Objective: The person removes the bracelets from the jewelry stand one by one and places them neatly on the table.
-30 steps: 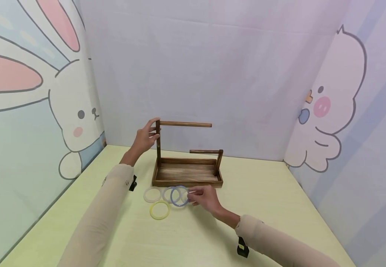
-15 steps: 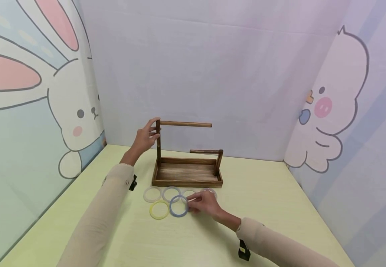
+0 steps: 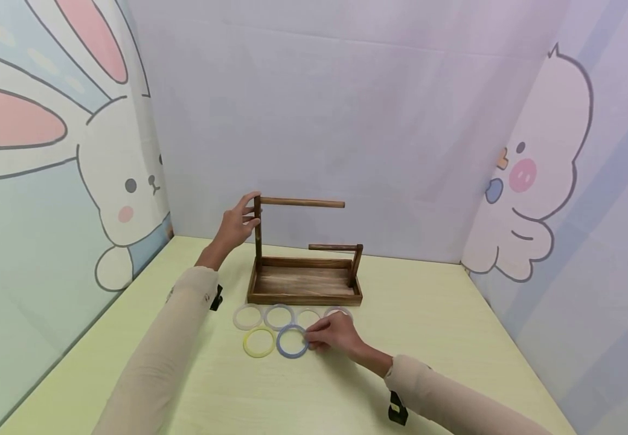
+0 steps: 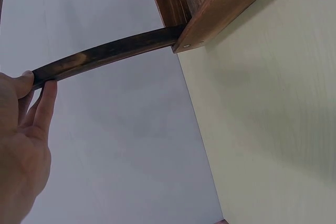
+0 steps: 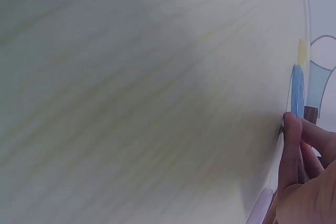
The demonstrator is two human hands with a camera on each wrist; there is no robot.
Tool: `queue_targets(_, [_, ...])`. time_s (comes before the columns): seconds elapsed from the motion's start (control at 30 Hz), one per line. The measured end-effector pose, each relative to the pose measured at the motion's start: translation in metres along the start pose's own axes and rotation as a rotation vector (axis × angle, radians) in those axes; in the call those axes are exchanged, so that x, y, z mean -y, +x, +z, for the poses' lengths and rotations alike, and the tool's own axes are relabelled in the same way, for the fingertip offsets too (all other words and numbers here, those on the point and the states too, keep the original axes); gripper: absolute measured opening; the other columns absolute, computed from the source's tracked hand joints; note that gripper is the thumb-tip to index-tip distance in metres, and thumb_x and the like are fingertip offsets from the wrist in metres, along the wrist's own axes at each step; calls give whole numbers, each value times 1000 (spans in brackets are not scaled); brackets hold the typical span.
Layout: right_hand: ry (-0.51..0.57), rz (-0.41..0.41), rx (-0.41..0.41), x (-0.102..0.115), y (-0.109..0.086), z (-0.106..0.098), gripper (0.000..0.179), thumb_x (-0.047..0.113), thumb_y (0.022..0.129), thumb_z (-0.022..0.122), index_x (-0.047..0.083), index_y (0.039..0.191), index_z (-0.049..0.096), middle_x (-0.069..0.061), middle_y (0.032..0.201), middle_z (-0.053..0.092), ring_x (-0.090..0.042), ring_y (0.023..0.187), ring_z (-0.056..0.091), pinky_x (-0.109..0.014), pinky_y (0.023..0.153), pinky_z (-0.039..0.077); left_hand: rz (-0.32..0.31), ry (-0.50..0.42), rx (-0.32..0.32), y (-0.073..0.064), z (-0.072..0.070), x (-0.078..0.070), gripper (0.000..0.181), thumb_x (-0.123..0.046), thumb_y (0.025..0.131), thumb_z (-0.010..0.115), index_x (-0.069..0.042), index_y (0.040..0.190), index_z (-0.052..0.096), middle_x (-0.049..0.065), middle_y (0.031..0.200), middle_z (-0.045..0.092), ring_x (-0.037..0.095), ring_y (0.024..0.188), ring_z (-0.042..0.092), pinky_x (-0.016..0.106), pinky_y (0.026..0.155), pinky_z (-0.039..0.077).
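Note:
My left hand [image 3: 236, 225] grips the top of the tall left post [image 4: 105, 57] of a dark brown wooden stand [image 3: 303, 299]. In the head view, my right hand [image 3: 336, 333] pinches the right edge of a blue ring [image 3: 279, 350] close over the table, in front of the stand. The right wrist view shows that blue ring [image 5: 297, 90] edge-on between thumb and fingers. Left of it lies a yellow ring [image 3: 246, 350]. Behind, a row of pale rings lies along the stand's front: a whitish one [image 3: 235, 321], a light blue one [image 3: 267, 322], a clear one [image 3: 299, 314] and a pinkish one [image 3: 350, 315], partly hidden by the hand.
The stand has an upper bar [image 3: 303, 202] reaching right from the tall post and a lower bar [image 3: 333, 247] reaching left from a short post [image 3: 356, 266]. Both rise from a shallow tray base. Cloth screens [image 3: 314, 121] with cartoon animals enclose the pale yellow table [image 3: 428, 338].
My right hand has drawn the blue ring slightly toward me, from over the back row to beside the yellow ring, uncovering pale rings behind. My left hand has stayed on the post.

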State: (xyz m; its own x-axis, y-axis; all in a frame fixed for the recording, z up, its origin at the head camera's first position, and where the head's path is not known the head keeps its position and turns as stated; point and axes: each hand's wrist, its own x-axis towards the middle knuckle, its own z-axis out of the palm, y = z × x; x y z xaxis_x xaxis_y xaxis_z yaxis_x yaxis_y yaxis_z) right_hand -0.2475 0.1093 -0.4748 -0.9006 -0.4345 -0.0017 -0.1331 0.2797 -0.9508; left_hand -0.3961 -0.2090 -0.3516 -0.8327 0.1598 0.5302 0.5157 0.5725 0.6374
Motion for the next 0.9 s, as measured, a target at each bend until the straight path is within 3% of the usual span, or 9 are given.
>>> queue_targets(0.33, [-64, -36, -47, -1, 1, 3, 5, 2, 86, 84, -3, 87, 82, -16, 73, 76, -25, 64, 76, -26, 57, 63, 16, 3, -1, 3, 2, 4, 74, 5, 100, 64, -26, 161, 35, 29, 142, 59, 44, 127, 62, 54, 98, 59])
queue_targets(0.6, [-83, -64, -26, 0, -2, 1, 7, 4, 88, 83, -2, 90, 82, -15, 74, 76, -26, 65, 76, -29, 58, 64, 8, -2, 6, 2, 3, 5, 74, 4, 101, 63, -26, 161, 35, 28, 142, 59, 44, 126, 63, 53, 99, 58])
queue_targets(0.8, [-133, -66, -57, 5, 4, -14, 14, 13, 89, 84, 1, 97, 83, -14, 83, 78, -32, 72, 78, -37, 63, 66, -3, -6, 15, -2, -2, 5, 76, 6, 101, 62, -27, 162, 32, 30, 143, 57, 45, 127, 62, 53, 99, 58])
queue_targets(0.9, [-178, -71, -107, 13, 10, -31, 24, 19, 92, 83, 1, 107, 81, -13, 93, 79, -33, 78, 78, -39, 68, 67, -23, -2, 45, -7, -5, 6, 84, 5, 101, 63, -32, 166, 23, 30, 148, 53, 45, 130, 59, 55, 97, 59])
